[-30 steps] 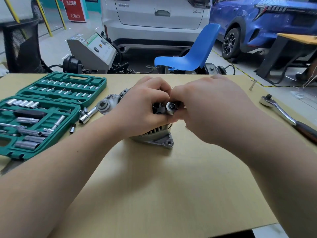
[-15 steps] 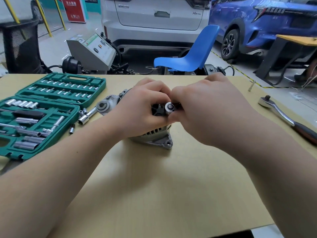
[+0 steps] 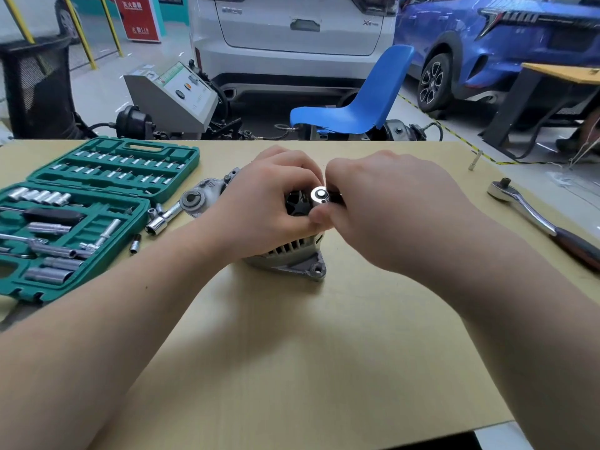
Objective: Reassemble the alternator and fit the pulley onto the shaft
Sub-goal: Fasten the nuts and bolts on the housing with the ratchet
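The alternator (image 3: 293, 259) stands on the table (image 3: 292, 352) near its middle, its ribbed grey housing and a mounting lug facing the camera, most of its top hidden under both hands. The left hand (image 3: 263, 206) wraps over the upper left of it, fingers curled round the dark finned part (image 3: 297, 204) at the top. The right hand (image 3: 389, 211) comes in from the right, fingers curled, thumb and fingertips pinching a small shiny round piece (image 3: 319, 194) that sits at the top centre, just beside the left fingers; whether this is a socket, a nut or the pulley end cannot be told. Behind the left hand lies a grey cast end cover (image 3: 201, 196) with a round hole, touching or just beside the alternator. To the left an open green socket case (image 3: 81, 203) holds rows of sockets and bits, with a few loose sockets (image 3: 160, 220) on the table between case and cover. Well to the right lies a ratchet (image 3: 535, 216) with a dark handle, and a small pin (image 3: 473, 160) near the far edge. Beyond the table stand a blue chair (image 3: 360, 102), a white car (image 3: 292, 34) and a blue car (image 3: 493, 43)
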